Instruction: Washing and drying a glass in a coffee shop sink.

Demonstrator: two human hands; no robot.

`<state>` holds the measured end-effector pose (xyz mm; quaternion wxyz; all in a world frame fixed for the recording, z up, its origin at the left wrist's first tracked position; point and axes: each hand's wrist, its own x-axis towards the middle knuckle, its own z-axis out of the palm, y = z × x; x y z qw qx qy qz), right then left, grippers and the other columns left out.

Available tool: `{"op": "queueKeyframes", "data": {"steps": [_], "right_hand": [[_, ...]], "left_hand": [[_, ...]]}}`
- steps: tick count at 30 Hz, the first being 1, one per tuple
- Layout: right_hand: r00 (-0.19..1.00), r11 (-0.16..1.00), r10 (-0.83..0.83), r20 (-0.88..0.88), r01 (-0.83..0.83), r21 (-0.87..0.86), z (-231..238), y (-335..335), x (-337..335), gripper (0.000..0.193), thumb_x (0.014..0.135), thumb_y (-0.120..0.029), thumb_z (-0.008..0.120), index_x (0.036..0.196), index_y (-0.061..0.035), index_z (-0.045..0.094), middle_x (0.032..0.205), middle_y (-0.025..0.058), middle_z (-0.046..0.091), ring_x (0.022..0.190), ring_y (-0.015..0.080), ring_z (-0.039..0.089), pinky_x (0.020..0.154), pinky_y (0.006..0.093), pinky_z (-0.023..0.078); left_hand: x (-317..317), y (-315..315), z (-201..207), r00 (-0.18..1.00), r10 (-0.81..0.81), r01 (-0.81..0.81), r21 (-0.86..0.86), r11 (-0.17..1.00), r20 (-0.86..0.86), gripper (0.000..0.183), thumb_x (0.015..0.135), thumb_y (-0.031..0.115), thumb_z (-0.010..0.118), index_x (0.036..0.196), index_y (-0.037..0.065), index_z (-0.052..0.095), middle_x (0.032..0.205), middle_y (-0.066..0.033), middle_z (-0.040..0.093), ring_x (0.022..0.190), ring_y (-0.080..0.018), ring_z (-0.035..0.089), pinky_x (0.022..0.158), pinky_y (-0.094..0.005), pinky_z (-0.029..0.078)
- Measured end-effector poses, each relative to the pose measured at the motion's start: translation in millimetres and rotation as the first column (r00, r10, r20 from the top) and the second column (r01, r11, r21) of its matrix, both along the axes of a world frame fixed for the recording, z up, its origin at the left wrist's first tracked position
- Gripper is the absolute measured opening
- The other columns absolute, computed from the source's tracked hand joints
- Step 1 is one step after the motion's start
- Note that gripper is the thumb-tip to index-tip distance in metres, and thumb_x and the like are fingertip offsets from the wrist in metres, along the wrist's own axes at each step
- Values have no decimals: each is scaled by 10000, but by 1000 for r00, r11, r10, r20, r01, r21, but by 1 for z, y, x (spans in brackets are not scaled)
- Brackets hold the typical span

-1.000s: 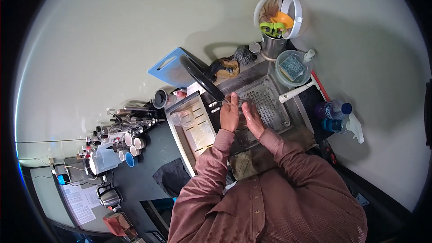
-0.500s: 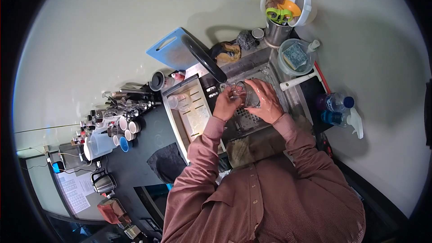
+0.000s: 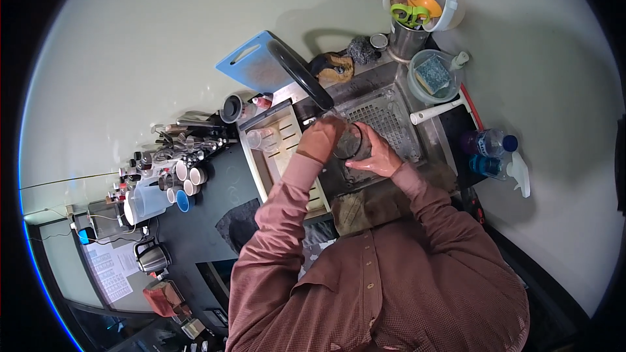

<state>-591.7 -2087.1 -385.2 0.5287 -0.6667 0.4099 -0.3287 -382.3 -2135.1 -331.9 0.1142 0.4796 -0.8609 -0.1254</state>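
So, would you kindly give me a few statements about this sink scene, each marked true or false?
1. The right hand holds a clear glass. True.
2. The left hand lies on the cutting board. False: it is beside the glass.
3. The sponge sits in a round tub. True.
4. The green-handled scissors lie in the sink. False: they are in a metal container.
5. The tap is black. True.
6. The cutting board is red. False: it is blue.
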Motion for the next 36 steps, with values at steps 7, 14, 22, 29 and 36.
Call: {"op": "queueKeyframes", "data": {"steps": [7,14,22,29,36], "right_hand": [[941,728,-299,-160,116,-676,-39,-24,50,726,858,-172,713,1472,18,376,1395,213,516,1368,341,459,1166,396,349],[963,936,-142,227,206,-286,-21,-16,38,862,781,-221,826,1484,-25,368,1405,186,497,1331,346,494,1147,432,376],[954,898,-276,114,299,-322,-13,-25,33,905,744,-248,847,1477,-42,357,1419,190,495,1313,379,490,1118,471,393],[936,769,-343,82,329,-547,-25,-36,27,799,792,-191,795,1466,-45,391,1399,189,518,1293,370,506,1105,464,406],[936,864,-311,163,350,-363,-3,-18,33,868,749,-149,826,1498,-43,399,1421,184,518,1319,351,512,1097,435,432]], "left_hand": [[-71,56,-19,943,325,-314,-143,939,65,363,895,131,605,1239,16,611,1168,-223,655,983,-372,685,830,-435,560],[-23,19,35,937,-176,94,267,959,303,757,940,640,497,1185,-57,664,961,-221,728,973,-395,698,1004,-462,484],[-44,-24,52,960,-231,70,666,743,156,860,920,717,436,1042,-93,700,1020,-284,702,1026,-391,678,1014,-421,441],[-63,-11,82,985,-106,17,533,846,136,934,898,749,511,1137,-147,622,1093,-319,687,1082,-440,670,937,-446,529],[-49,-20,67,936,-179,-100,714,693,304,828,959,707,432,1162,-58,676,1113,-310,676,1123,-435,647,986,-469,501]]}}
